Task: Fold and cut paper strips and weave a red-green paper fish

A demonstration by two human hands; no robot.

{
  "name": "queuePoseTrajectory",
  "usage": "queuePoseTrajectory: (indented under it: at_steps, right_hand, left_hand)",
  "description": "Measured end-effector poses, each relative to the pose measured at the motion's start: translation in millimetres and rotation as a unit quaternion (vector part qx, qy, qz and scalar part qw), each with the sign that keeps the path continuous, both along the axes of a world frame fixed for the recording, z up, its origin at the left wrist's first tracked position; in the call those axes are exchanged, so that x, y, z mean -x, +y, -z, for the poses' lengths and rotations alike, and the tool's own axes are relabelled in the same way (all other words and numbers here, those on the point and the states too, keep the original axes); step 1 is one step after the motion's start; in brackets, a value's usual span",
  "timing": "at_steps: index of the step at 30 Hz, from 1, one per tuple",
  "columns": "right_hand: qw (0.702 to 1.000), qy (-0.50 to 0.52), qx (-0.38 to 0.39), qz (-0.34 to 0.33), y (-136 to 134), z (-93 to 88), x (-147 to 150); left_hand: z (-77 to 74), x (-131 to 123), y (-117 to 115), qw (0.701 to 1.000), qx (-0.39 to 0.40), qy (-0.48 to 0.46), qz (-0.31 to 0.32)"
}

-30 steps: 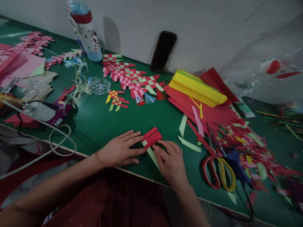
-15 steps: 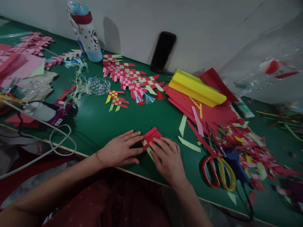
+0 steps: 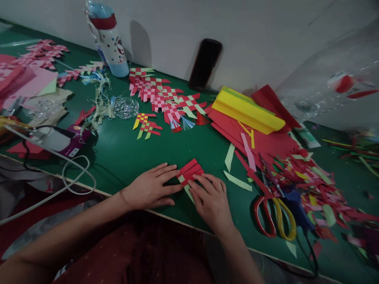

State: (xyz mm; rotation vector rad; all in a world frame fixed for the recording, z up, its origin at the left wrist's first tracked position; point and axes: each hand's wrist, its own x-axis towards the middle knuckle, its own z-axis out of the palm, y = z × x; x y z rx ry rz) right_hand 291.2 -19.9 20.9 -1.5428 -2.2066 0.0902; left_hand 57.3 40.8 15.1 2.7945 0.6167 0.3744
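Note:
A small piece of folded red paper strips [image 3: 189, 169], with a pale green strip [image 3: 188, 194] woven in below, lies on the green table near its front edge. My left hand [image 3: 154, 186] is open, palm down, with stretched fingertips touching the paper's left edge. My right hand [image 3: 211, 197] has bent fingers closed on the paper's right side, covering part of it. Right of that hand lie loose pale green strips [image 3: 237, 181] and scissors [image 3: 275, 215] with one red and one yellow handle.
Woven paper fish [image 3: 161, 94] lie towards the wall, beside a bottle [image 3: 111, 47] and a leaning phone [image 3: 205, 63]. Red and yellow sheets [image 3: 248, 110] and a heap of scraps [image 3: 319, 189] are on the right. A white cable [image 3: 79, 191] loops at the left edge.
The red paper's upper strips look slightly more spread, with dark gaps showing between them. Both hands stay in nearly the same place.

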Motion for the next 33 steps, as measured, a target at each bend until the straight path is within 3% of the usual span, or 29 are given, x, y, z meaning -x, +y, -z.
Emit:
queuePoseTrajectory:
  at_steps: [14, 24, 33]
  right_hand:
    - [1.000, 0.006, 0.001, 0.010, -1, 6.8, -1]
    - [0.999, -0.030, -0.011, 0.001, 9, -2.9, 2]
    - [0.999, -0.050, -0.006, -0.001, 12, -0.6, 4]
  left_hand:
    - [-1.2, -2, -1, 1.000, -0.008, 0.009, -0.009]
    - [0.1, -2, -2, 1.000, -0.017, -0.001, -0.008]
    - [1.8, -1, -1, 1.000, -0.019, 0.010, -0.005]
